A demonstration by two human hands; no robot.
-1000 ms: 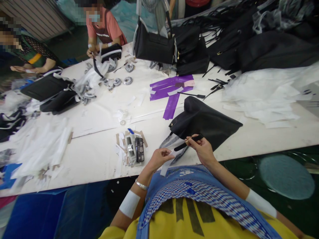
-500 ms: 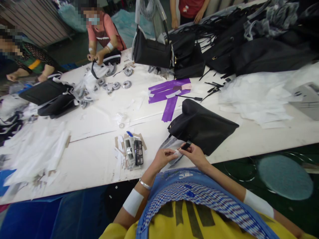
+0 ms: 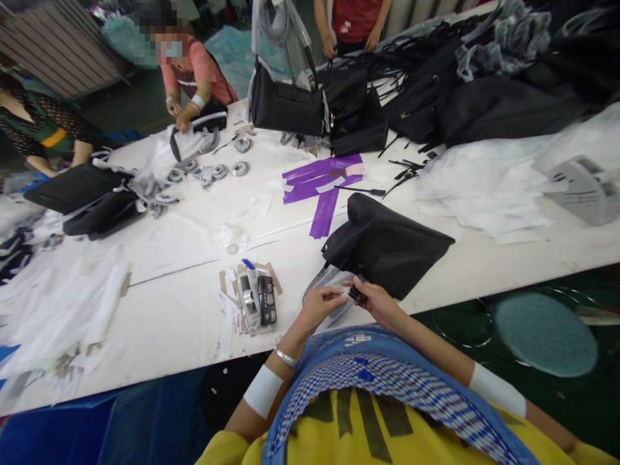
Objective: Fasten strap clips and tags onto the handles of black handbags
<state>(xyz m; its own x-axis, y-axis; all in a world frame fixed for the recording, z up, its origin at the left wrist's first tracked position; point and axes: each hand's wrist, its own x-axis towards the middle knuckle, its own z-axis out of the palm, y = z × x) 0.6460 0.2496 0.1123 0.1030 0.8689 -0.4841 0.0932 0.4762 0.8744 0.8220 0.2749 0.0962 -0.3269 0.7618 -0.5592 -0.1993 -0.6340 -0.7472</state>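
In front of my body, my right hand (image 3: 380, 303) is closed on a short black strap end (image 3: 356, 289), held at the near side of a black bag (image 3: 385, 242). My left hand (image 3: 320, 307) is just left of it, thumb and fingertips pinched together. Whatever sits in that pinch is too small to make out. The bag lies tilted on the white table (image 3: 179, 316). A strap in clear wrapping (image 3: 317, 282) runs from the bag's left side, behind my left hand.
Left of my hands, a tape dispenser (image 3: 248, 294) stands beside a black phone-like box (image 3: 266, 300). Purple strips (image 3: 322, 216) lie beyond the bag. White sheets (image 3: 489, 187) are piled right, another pile (image 3: 62, 316) left. Across the table, co-workers handle bags; one wears a pink top (image 3: 213, 74).
The black strap end in my right hand has turned downward, and the right index finger now reaches over it. My left hand stays pinched close by. The whole view has shifted slightly.
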